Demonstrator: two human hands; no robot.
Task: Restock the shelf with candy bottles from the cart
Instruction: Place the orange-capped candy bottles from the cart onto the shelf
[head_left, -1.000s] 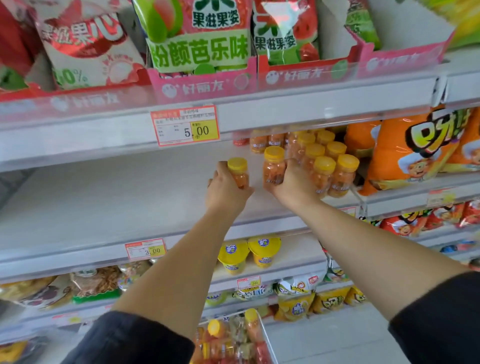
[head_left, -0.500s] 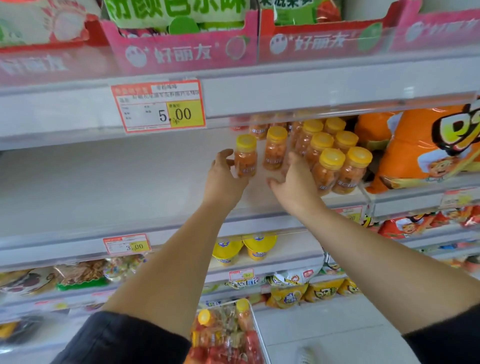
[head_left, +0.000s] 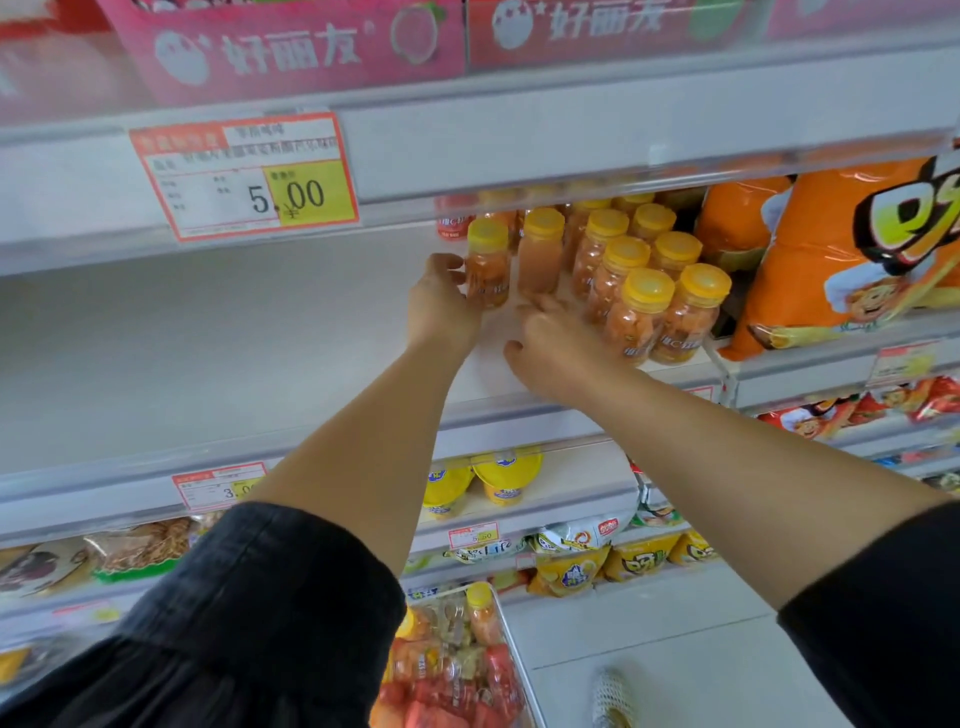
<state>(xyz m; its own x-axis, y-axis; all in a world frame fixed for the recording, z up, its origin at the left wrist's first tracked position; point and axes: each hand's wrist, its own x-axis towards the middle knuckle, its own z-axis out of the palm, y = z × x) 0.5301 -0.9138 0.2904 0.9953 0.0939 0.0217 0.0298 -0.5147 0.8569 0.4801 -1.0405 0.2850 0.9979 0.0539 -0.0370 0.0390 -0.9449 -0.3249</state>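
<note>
Two yellow-capped candy bottles stand side by side on the white shelf (head_left: 208, 343), left of a packed group of the same candy bottles (head_left: 644, 296). My left hand (head_left: 439, 312) grips the left candy bottle (head_left: 487, 270) from its left side, thumb and fingers curled round it. The second candy bottle (head_left: 540, 254) stands free. My right hand (head_left: 558, 348) lies just below it with its fingers loosely spread, holding nothing. The cart (head_left: 511, 649) sits low in view between my arms, with several more bottles inside.
Orange snack bags (head_left: 852, 249) fill the shelf to the right of the bottles. A 5.00 price tag (head_left: 244, 176) hangs on the shelf edge above. Yellow cups (head_left: 483, 480) and snack packs sit on lower shelves. The shelf's left stretch is bare white.
Both bottles were pushed farther back onto the shelf beside the group. My right hand let go of its bottle and drew back. The camera moved closer and tilted down.
</note>
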